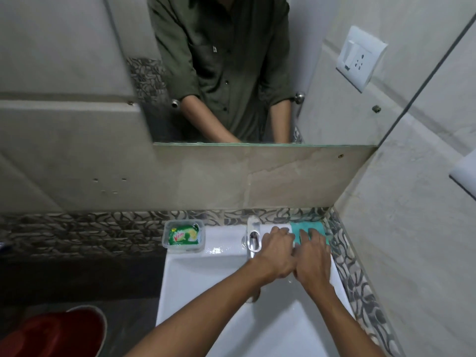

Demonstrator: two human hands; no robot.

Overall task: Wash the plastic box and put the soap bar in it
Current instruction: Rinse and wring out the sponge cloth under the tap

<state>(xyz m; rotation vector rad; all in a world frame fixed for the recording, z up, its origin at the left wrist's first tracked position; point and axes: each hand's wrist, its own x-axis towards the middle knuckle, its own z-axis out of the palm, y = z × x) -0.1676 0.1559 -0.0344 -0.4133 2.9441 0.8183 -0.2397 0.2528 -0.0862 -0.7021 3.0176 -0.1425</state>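
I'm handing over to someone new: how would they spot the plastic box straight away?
Start at the white sink below the mirror. On its back left corner, left of the metal tap, stands the clear plastic box. It alone is see-through, with the green wrapped soap bar inside; the teal cloth under both hands lies right of the tap.

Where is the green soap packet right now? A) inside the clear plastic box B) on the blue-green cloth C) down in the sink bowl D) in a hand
A: the green soap packet lies inside the clear plastic box on the sink's back ledge.
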